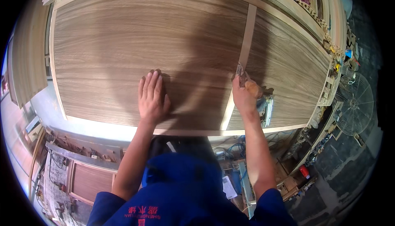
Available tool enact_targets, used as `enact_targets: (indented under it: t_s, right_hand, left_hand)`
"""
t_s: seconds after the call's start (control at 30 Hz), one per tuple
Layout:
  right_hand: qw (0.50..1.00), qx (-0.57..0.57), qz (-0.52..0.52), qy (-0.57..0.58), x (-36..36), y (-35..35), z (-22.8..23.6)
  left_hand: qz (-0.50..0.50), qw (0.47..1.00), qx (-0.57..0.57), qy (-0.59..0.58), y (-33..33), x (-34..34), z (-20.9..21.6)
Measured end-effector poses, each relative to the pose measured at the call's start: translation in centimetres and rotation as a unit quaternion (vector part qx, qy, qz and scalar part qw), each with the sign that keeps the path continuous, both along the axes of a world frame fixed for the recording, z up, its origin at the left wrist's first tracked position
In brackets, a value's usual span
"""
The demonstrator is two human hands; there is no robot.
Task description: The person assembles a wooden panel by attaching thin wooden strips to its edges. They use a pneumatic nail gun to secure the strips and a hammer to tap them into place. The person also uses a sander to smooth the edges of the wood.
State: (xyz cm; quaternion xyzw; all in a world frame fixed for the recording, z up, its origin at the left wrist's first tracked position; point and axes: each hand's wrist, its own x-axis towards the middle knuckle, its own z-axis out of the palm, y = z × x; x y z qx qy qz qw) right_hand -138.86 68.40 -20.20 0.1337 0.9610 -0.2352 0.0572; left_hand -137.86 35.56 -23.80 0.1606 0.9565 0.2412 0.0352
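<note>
A large wood-grain panel point(123, 32) with pale edge strips lies before me. My left hand point(152, 96) rests flat on it, fingers stretched out and holding nothing. A narrow pale strip point(248, 32) crosses the panel from far edge to near edge. Over this strip, my right hand point(243, 96) is closed round a hand tool point(240, 69) with a greyish pointed tip and a rounded orange-brown part. Its tip touches or hovers just above the strip; I cannot tell which. Beside my right wrist is a shiny metal object point(268, 110), partly hidden, its kind unclear.
Long pale boards point(335, 24) stand along the far right side. A round wire-caged fan point(353, 102) is on the right, near a red object point(304, 171) on the floor. A wooden board point(29, 61) stands at the left. Below left is a cluttered bench point(82, 156).
</note>
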Motion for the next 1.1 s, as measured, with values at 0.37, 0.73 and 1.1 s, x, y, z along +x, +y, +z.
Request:
enact_targets:
  t_s: [0.37, 0.73, 1.1]
  right_hand:
    - [0.995, 0.091, 0.009, 0.038, 3.7, 2.9, -5.6]
    - [0.963, 0.178, 0.128, 0.159, 1.9, 2.1, -5.6]
    - [1.000, -0.001, -0.009, 0.009, -0.7, -1.0, -0.3]
  left_hand:
    - [0.001, 1.000, 0.005, 0.025, -0.2, 0.1, -0.6]
    - [-0.003, 0.997, -0.001, 0.071, -0.4, 0.6, -0.8]
    - [0.004, 0.996, -0.016, 0.086, -0.4, 1.1, -1.2]
